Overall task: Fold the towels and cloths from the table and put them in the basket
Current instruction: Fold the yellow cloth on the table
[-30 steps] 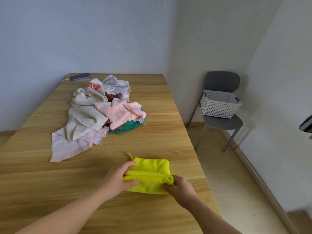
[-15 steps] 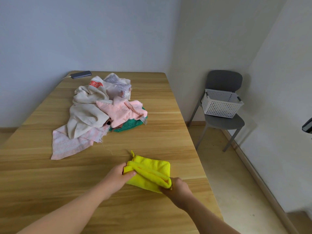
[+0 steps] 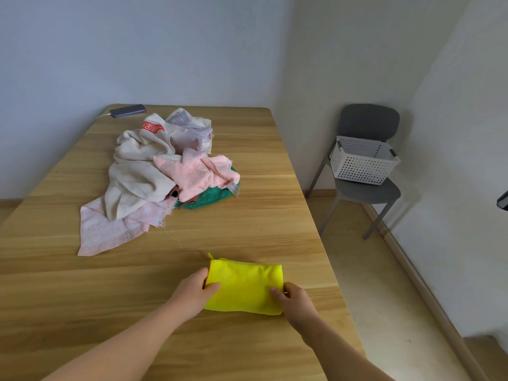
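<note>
A folded yellow cloth (image 3: 246, 284) lies flat on the wooden table (image 3: 261, 224) near its front right part. My left hand (image 3: 193, 294) grips the cloth's left edge, thumb on top. My right hand (image 3: 295, 303) pinches the cloth's right edge, thumb on top. Farther back on the table sits a loose pile: a cream towel (image 3: 137, 171), a pink cloth (image 3: 198, 171), a green cloth (image 3: 213, 198), a pale pink striped towel (image 3: 107, 232) and a grey patterned cloth (image 3: 192, 130). The white perforated basket (image 3: 362, 162) stands on a grey chair (image 3: 367, 188) to the right of the table.
A dark phone (image 3: 127, 110) with a cable lies at the table's far left corner. The chair stands against the wall corner, with bare floor (image 3: 365, 284) between it and the table. A dark object (image 3: 503, 200) juts in at the right edge.
The raised upper layer of the yellow cloth has been brought over and laid down. The cloth now lies flat as a smaller rectangle, with both hands at its sides.
</note>
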